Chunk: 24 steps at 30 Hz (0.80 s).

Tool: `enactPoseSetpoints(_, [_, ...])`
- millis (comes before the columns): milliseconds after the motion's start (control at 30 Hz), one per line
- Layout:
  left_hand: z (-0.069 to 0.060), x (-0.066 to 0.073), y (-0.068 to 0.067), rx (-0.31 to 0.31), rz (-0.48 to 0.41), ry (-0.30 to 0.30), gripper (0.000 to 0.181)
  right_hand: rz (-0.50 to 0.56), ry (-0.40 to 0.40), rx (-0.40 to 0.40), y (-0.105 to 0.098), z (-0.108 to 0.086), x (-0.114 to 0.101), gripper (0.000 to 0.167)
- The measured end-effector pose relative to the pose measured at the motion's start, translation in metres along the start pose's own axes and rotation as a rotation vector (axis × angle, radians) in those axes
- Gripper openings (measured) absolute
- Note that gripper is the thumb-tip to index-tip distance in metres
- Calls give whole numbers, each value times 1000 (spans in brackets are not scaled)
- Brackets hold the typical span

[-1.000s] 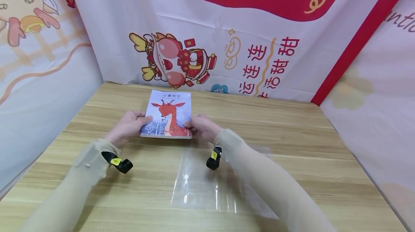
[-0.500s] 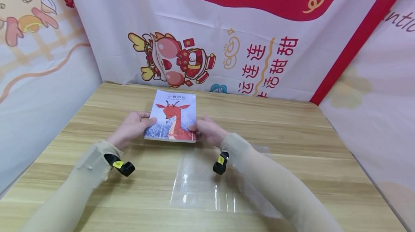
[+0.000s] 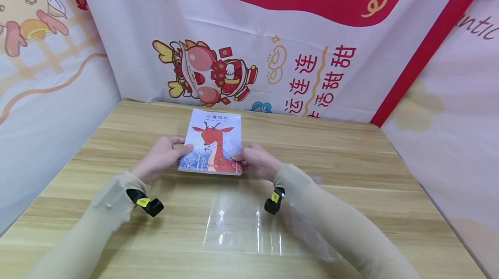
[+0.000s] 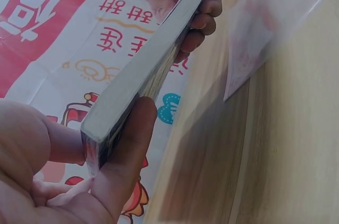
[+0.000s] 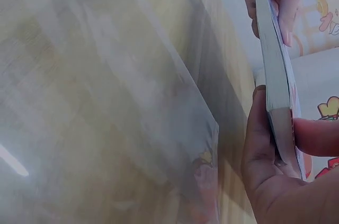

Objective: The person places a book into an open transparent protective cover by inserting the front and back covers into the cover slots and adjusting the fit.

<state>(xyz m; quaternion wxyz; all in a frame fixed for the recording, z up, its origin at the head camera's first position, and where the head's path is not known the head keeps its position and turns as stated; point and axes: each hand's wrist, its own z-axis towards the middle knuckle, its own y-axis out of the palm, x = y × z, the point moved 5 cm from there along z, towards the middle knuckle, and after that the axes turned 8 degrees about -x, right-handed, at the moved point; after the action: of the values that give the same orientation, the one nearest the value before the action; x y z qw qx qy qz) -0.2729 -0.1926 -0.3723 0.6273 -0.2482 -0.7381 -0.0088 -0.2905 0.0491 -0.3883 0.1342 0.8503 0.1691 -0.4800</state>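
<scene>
A picture book [image 3: 214, 140] with a red deer on its pale blue cover is held off the table between both hands. My left hand [image 3: 161, 157] grips its left edge, thumb on the cover and fingers beneath. At the lower right edge my right hand [image 3: 259, 162] pinches it the same way. Both wrist views show the pale page edges [image 4: 143, 65] between thumb and fingers. On the table, nearer the body, lies a clear plastic sheet [image 3: 241, 227], partly under the right forearm; whether it is a sleeve or a cover I cannot tell.
The wood-grain table [image 3: 163, 240] ends at the back against a printed cloth [image 3: 249, 23] with red and cartoon figures. More printed cloth [image 3: 448, 140] hangs along the right side, and another [image 3: 58, 110] along the left.
Both hands have carried the book to the right and slightly toward the body. The clear plastic sheet has stayed in place.
</scene>
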Motion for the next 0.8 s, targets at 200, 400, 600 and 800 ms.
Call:
enactPoseSetpoints(200, [-1, 3, 5, -7, 0, 3, 51, 21, -17, -11, -4, -7, -1, 22])
enactPoseSetpoints(400, [-1, 4, 7, -13, -12, 4, 55, 54, -38, -40, -6, -11, -2, 21])
enactPoseSetpoints(600, [-4, 6, 8, -24, -33, 29, 52, 101, -41, -90, -7, -14, -2, 30])
enactPoseSetpoints(800, [-5, 11, 14, -23, -11, 51, 45, 94, -77, -130, -13, -20, -4, 35])
